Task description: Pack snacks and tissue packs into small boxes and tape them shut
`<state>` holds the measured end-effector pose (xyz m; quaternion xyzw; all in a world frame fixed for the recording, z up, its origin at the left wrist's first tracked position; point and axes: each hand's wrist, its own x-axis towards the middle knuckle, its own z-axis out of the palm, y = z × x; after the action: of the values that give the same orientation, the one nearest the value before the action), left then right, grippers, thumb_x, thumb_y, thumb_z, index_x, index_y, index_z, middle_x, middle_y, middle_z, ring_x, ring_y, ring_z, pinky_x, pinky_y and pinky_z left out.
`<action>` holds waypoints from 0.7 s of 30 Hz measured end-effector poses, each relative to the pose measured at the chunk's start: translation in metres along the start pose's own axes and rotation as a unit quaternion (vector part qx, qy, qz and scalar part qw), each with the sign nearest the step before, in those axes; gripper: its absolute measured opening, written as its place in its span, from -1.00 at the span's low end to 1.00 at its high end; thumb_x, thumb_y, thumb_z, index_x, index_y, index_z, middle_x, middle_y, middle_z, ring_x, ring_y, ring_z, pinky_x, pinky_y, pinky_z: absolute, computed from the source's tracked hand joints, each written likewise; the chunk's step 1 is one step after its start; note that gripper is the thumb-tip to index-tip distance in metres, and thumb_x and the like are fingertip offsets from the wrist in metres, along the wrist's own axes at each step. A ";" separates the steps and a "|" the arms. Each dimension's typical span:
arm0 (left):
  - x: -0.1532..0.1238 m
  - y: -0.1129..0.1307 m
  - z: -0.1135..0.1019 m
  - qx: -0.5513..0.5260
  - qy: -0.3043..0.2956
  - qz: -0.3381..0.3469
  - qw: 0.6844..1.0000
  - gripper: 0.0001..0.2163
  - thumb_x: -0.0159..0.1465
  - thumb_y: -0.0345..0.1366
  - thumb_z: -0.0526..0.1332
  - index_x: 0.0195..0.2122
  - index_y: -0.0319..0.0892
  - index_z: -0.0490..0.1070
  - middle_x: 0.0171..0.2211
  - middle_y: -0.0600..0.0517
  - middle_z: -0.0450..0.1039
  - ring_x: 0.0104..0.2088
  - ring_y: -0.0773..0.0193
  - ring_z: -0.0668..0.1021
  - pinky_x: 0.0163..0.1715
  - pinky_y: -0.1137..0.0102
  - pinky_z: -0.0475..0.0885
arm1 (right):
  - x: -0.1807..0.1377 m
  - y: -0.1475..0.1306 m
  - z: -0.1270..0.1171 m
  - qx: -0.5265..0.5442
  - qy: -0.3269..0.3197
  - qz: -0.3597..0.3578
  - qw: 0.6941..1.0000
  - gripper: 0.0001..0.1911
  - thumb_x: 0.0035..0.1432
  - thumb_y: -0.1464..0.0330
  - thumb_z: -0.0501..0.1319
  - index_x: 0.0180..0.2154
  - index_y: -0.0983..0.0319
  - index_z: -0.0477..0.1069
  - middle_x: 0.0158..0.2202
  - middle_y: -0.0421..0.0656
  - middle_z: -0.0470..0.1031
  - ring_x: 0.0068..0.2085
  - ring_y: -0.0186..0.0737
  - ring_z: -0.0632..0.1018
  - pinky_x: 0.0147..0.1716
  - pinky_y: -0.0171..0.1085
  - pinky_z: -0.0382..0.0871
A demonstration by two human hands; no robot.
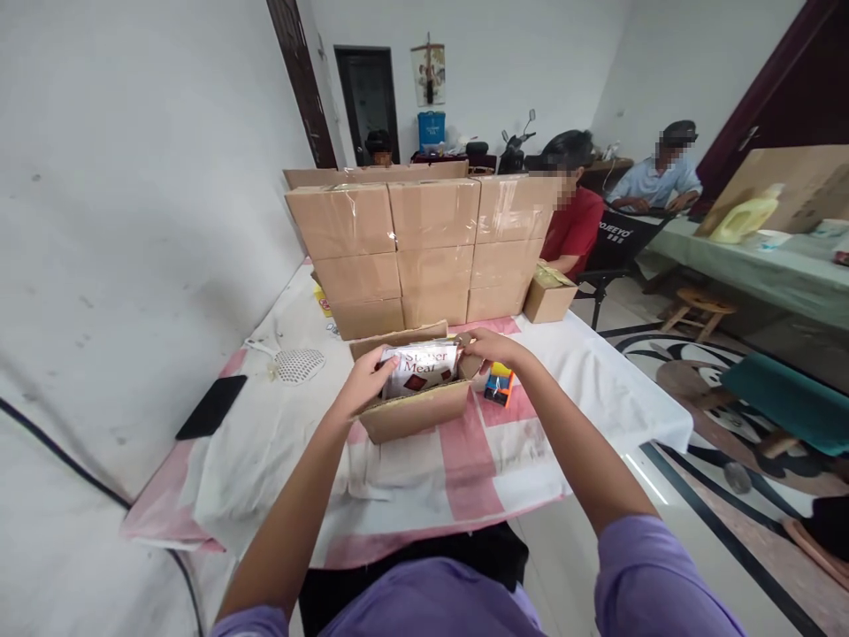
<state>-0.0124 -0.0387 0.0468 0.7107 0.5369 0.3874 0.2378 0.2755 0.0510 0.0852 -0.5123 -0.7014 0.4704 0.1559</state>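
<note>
A small open cardboard box lies on the pink-and-white tablecloth in front of me. A white packet with red lettering sits in the box. My left hand pinches the packet's left end, fingers closed on it. My right hand is curled over the box's right flap at the packet's right end. Just right of the box stands a small orange and blue tape dispenser.
A wall of sealed cardboard cartons stands stacked behind the box, with one smaller carton at its right. A black phone and a white swatter lie at left. Two seated people are beyond, near a green table.
</note>
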 end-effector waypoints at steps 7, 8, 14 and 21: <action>-0.005 0.004 -0.014 0.273 -0.166 0.073 0.945 -0.60 0.29 0.07 0.17 -0.50 -0.10 0.55 -0.47 -0.06 0.56 -0.25 0.09 0.54 0.10 0.09 0.18 | -0.002 0.012 0.002 0.020 0.019 0.015 1.000 -0.77 0.11 0.41 0.27 -0.14 0.26 0.41 -0.25 -0.09 0.55 -0.39 -0.23 0.56 -0.58 -0.36 0.48; -0.005 0.005 -0.015 0.299 -0.160 0.103 0.935 -0.57 0.32 0.08 0.13 -0.51 -0.10 0.55 -0.48 -0.06 0.54 -0.26 0.11 0.53 0.13 0.06 0.16 | -0.003 0.013 0.004 0.024 0.018 0.009 0.999 -0.78 0.11 0.41 0.25 -0.15 0.26 0.41 -0.24 -0.09 0.55 -0.38 -0.23 0.56 -0.59 -0.37 0.47; -0.007 -0.009 -0.028 0.126 0.072 0.209 0.967 -0.54 0.39 0.06 0.01 -0.39 -0.05 0.59 -0.49 0.00 0.52 -0.31 0.16 0.57 0.25 0.07 0.18 | -0.008 0.018 0.016 0.068 0.076 -0.013 0.995 -0.71 0.19 0.33 0.20 -0.05 0.25 0.46 -0.08 -0.05 0.58 -0.26 -0.20 0.59 -0.48 -0.34 0.48; -0.073 -0.063 -0.014 -0.123 0.221 0.128 0.959 -0.20 0.12 0.49 0.03 -0.10 -0.17 0.60 -0.06 -0.23 0.58 0.09 -0.10 0.55 0.19 0.04 0.36 | -0.030 0.031 0.053 0.043 0.104 -0.221 0.969 -0.43 0.43 0.02 -0.08 -0.12 0.19 0.60 0.02 -0.07 0.58 0.10 -0.07 0.53 0.20 -0.08 0.32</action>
<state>-0.0689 -0.0896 -0.0138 0.6357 0.4287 0.6248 0.1473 0.2689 0.0000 0.0408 -0.3832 -0.7562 0.3986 0.3499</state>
